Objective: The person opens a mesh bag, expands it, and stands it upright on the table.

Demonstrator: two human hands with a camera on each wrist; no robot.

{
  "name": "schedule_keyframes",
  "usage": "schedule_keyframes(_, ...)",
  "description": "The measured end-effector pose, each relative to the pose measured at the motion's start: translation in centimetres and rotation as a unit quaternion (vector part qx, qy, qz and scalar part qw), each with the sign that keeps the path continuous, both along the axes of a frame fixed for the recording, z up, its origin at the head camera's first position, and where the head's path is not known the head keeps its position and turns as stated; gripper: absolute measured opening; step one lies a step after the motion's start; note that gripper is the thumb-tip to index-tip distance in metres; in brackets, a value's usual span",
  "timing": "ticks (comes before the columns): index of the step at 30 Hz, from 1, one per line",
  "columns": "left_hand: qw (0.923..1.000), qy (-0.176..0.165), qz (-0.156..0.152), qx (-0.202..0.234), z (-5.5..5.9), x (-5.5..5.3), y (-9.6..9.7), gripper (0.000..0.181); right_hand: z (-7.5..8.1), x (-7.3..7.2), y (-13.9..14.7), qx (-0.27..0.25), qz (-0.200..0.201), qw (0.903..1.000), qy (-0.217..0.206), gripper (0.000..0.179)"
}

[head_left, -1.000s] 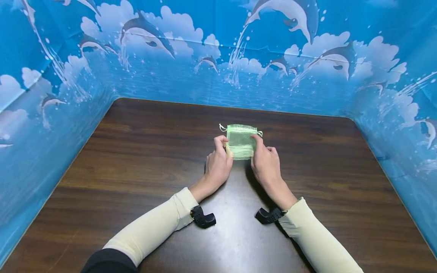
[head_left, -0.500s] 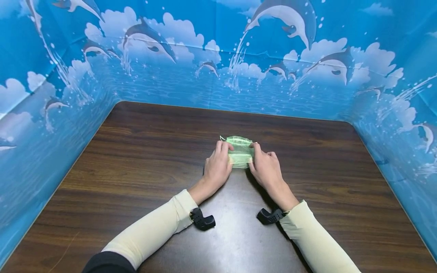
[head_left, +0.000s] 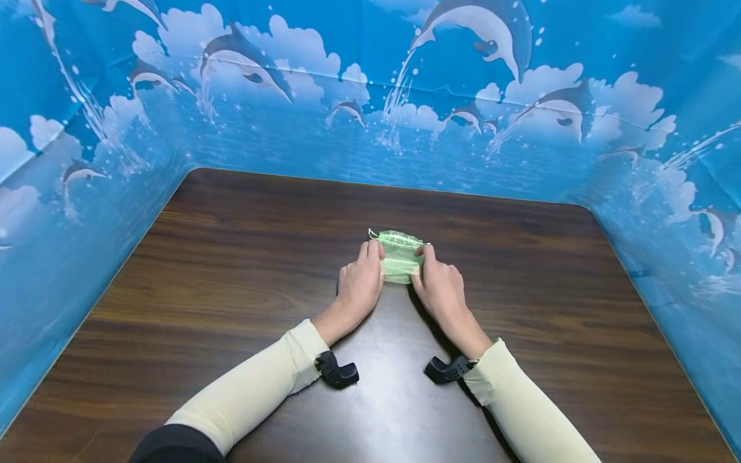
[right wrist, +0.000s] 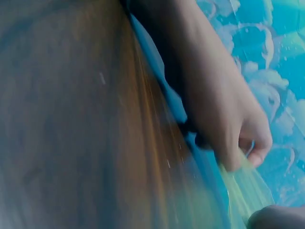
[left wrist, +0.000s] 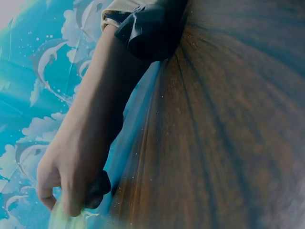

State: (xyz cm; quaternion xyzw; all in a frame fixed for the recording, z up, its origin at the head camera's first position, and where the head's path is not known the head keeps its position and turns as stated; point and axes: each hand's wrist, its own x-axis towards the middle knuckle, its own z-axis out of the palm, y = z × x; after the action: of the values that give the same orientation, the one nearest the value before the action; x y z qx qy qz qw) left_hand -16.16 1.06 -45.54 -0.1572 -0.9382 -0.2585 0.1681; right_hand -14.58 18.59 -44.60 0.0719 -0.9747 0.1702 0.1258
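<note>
A sheer light-green drawstring organza pouch (head_left: 399,257) is stretched between both hands over the middle of the table. My left hand (head_left: 360,280) grips its left side, fingers curled over the edge. On the opposite side, my right hand (head_left: 441,287) pinches the pouch between thumb and index finger. A white cord loop (head_left: 373,234) sticks out at the upper left, by the gathered top. In the left wrist view, only a blurred strip of the pouch (left wrist: 62,219) shows below the fingers. The right wrist view has the pouch (right wrist: 248,188) pulled taut from the pinching fingers.
The dark wood-grain table (head_left: 231,257) extends around both arms. Blue cloth walls (head_left: 324,148) printed with dolphins and clouds enclose its back and sides. Black wrist devices (head_left: 337,371) sit at the cuffs of the pale sleeves (head_left: 249,386).
The pouch has come down nearer to me and looks shorter, its top now puckered. My left fingers have shifted up its side toward the cord, and the right fingers cover its right edge.
</note>
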Motion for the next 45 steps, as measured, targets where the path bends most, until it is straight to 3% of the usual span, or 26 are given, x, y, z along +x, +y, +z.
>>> schedule_keyframes(4, 0.9999, 0.01, 0.004, 0.0, 0.3, -0.4, -0.7, 0.012, 0.3, -0.4, -1.2, -0.003, -0.01, 0.9999, 0.005, 0.033)
schedule_keyframes(9, 0.9999, -0.001, -0.006, 0.015, 1.2, -1.2, -0.6, 0.014, 0.6, -1.1, -0.9, -0.024, 0.004, 0.9979, 0.059, 0.037)
schedule_keyframes(14, 0.9975, -0.025, 0.001, 0.067, 1.8, -1.8, -0.2, 0.023, 1.0, -1.9, 0.2, -0.113, 0.03, 0.9887, 0.094, 0.041)
schedule_keyframes(18, 0.9919, -0.033, -0.009, 0.123, 1.8, -2.0, -0.1, 0.024, 1.0, -2.4, 0.6, -0.194, 0.041, 0.9769, 0.079, 0.049)
schedule_keyframes(22, 0.985, -0.03, -0.035, 0.166, 1.8, -1.8, 0.0, 0.023, 0.8, -2.4, 0.6, -0.234, 0.056, 0.9699, 0.038, 0.056)
schedule_keyframes(24, 0.9837, -0.024, -0.042, 0.173, 1.8, -1.5, 0.0, 0.021, 0.6, -2.3, 0.5, -0.258, 0.073, 0.9626, 0.038, 0.054)
schedule_keyframes(27, 0.9859, -0.007, -0.036, 0.163, 1.7, -1.2, 0.1, 0.022, 0.5, -2.1, 0.3, -0.27, 0.091, 0.9525, 0.107, 0.047)
schedule_keyframes(31, 0.9879, 0.017, -0.013, 0.154, 1.6, -1.1, 0.3, 0.024, 0.3, -1.8, -0.2, -0.227, 0.086, 0.9423, 0.23, 0.04)
schedule_keyframes(34, 0.9873, 0.026, -0.008, 0.157, 1.5, -1.1, 0.4, 0.025, 0.3, -1.7, -0.5, -0.196, 0.072, 0.9419, 0.263, 0.039)
schedule_keyframes(40, 0.9854, 0.001, -0.019, 0.169, 1.1, -1.1, 0.4, 0.03, -0.1, -1.3, -0.6, -0.186, 0.03, 0.9594, 0.209, 0.043)
schedule_keyframes(45, 0.9918, -0.055, -0.001, 0.115, 0.3, -0.5, 0.3, 0.03, -0.8, -0.7, -0.2, -0.222, 0.004, 0.9653, 0.137, 0.04)
